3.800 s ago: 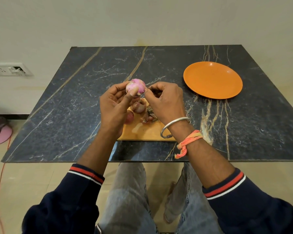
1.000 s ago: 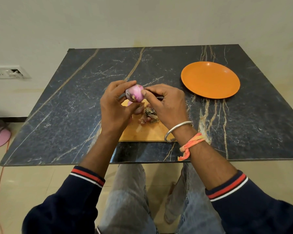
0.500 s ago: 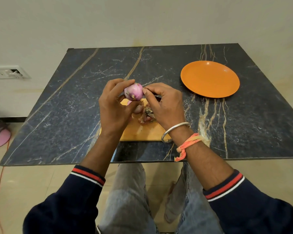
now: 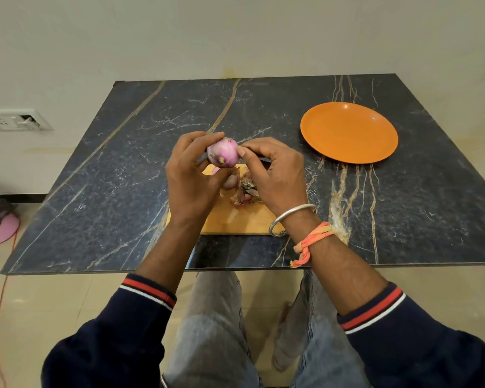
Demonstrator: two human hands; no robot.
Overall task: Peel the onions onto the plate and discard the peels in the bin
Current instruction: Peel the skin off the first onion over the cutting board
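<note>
Dark marble table (image 4: 123, 169), cream wall (image 4: 235, 32)

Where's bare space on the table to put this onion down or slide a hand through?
Bare: the table left of the cutting board, out to its left edge; the far strip up to the wall; the orange plate, nothing on it. Crowded: the board's middle, with peels under the left hand and right hand holding the onion.
</note>
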